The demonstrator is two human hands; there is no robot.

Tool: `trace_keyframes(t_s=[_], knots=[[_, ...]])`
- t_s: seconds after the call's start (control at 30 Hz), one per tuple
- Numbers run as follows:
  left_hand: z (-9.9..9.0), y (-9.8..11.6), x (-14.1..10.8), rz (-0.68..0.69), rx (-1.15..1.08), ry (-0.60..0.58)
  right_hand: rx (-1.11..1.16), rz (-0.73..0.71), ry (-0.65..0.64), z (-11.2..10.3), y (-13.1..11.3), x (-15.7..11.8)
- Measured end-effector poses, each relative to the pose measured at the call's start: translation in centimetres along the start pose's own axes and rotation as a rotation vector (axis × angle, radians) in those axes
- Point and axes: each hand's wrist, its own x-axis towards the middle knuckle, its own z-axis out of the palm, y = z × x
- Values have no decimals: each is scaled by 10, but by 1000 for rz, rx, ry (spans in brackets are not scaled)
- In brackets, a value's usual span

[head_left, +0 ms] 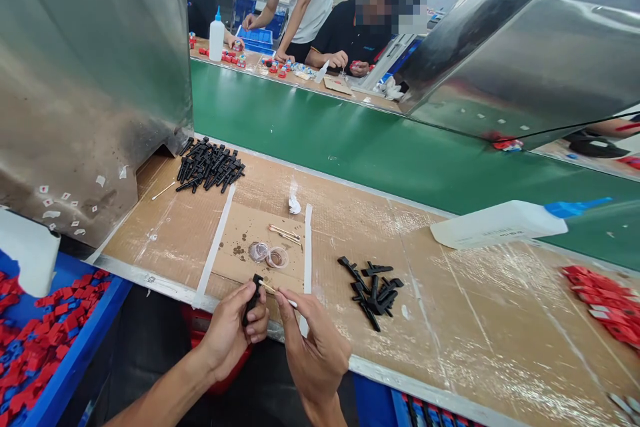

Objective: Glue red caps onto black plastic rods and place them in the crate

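Observation:
My left hand (233, 327) is closed around a black plastic part (251, 303), held upright at the table's front edge. Between the thumb and fingers of my right hand (317, 347) is a cotton swab (267, 287), its far tip against the upper end of the black part. Just beyond my hands, two small clear cups (277, 257) sit on a taped cardboard sheet (240, 219), with more swabs (285, 233) behind them. A large pile of black parts (210, 165) lies at the back left, and a smaller group (373, 290) lies to the right.
A white bottle with a blue nozzle (495, 225) lies on the right, near red parts (600, 300). A blue bin (100, 333) of red and blue pieces is at lower left. Metal housings flank the green belt (310, 127); people work beyond it.

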Motion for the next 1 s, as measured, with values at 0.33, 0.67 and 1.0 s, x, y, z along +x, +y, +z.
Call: trace_keyframes(t_s=[0.33, 0.67, 1.0], knots=[[-2, -1, 2, -10, -28, -5, 88, 191, -3, 3, 12, -10], [-5, 1, 1, -24, -61, -46, 152, 583, 194, 5, 34, 12], [-5, 4, -18, -116, -216, -164, -13, 511, 168, -7, 32, 14]])
